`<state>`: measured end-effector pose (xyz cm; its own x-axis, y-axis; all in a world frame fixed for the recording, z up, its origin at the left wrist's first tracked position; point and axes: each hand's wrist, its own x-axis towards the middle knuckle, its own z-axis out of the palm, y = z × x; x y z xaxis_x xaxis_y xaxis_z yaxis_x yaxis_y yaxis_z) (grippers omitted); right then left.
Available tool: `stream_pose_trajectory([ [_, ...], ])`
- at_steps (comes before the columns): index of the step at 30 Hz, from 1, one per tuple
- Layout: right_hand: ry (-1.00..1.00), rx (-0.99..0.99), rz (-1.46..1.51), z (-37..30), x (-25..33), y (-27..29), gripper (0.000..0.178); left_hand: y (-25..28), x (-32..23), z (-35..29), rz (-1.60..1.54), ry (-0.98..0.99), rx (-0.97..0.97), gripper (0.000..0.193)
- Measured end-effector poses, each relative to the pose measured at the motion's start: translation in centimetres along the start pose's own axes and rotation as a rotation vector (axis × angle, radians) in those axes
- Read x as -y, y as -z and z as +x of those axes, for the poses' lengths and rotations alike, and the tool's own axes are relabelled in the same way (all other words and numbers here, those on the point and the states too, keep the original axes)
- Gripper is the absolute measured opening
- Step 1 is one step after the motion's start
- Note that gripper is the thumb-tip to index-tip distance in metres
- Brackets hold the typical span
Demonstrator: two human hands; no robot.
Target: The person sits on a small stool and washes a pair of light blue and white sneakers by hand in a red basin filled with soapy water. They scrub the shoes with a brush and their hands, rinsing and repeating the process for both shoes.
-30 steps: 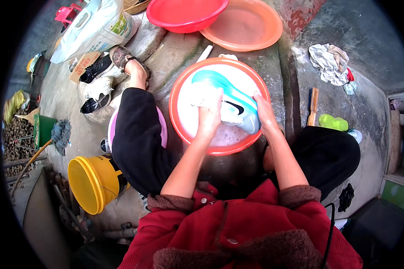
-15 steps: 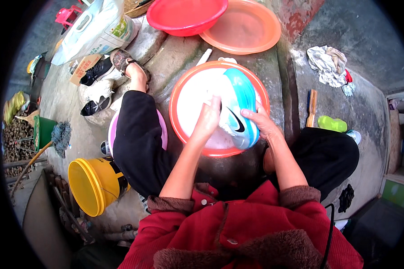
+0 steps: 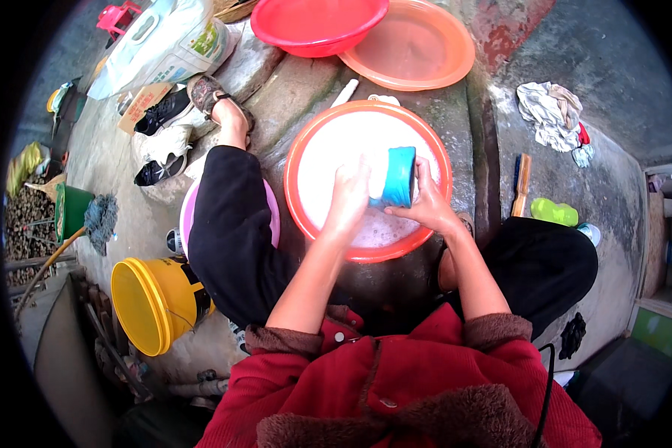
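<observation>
Over an orange basin [image 3: 381, 254] of white suds, I hold a shoe [image 3: 401, 178] turned end-on, its turquoise end showing. My right hand [image 3: 430, 203] grips the shoe from the right, with fingers behind it and thumb below. Close to its left side, my left hand [image 3: 349, 196] is closed with the fingers curled. What that hand holds, if anything, is lost in the glare of the foam. The rest of the shoe is hidden or washed out against the white suds.
Red [image 3: 317, 28] and pale orange basins [image 3: 418, 45] lie beyond. At left are a yellow bucket [image 3: 143, 306], a pink basin [image 3: 274, 213], dark shoes [image 3: 163, 112] and a large plastic jug [image 3: 168, 45]. A brush [image 3: 523, 185], a green item [image 3: 552, 211] and cloths [image 3: 549, 112] lie right.
The shoe has turned from side-on to end-on, so its white side and black mark no longer show. My right hand has turned with it; the left hand stays close by.
</observation>
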<state>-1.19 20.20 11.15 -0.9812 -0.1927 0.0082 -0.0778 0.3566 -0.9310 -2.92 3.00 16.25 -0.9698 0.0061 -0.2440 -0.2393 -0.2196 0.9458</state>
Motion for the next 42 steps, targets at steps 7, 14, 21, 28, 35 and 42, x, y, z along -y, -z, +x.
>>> stream_pose_trajectory([
  [7, -0.167, 0.219, 0.071, -2.4, -2.0, -1.7, 0.065, -2.4, 4.3, -1.5, 0.327, -0.244, -0.099, 0.041],
  [14, -0.587, 0.119, 1.318, -4.3, -5.3, -1.6, 0.057, -3.6, 4.3, -4.3, 0.505, -0.604, 0.140, 0.038],
  [21, -0.588, -0.059, 1.487, -3.3, -1.4, 1.9, 0.063, -2.1, 6.2, -2.6, 0.740, -0.718, 0.336, 0.035],
  [28, -0.601, -0.314, 1.110, -3.2, -3.6, 3.4, 0.066, 3.3, 12.1, 3.1, 0.017, 0.110, -0.164, 0.035],
  [35, -0.608, -0.371, 1.031, -3.1, -3.9, 2.8, 0.074, 10.2, 19.7, 8.1, 0.337, -0.105, -0.929, 0.047],
  [42, -0.541, -0.402, 0.964, -2.9, -3.7, 2.3, 0.073, 1.2, 21.2, 8.0, -0.233, 0.137, -0.080, 0.047],
])
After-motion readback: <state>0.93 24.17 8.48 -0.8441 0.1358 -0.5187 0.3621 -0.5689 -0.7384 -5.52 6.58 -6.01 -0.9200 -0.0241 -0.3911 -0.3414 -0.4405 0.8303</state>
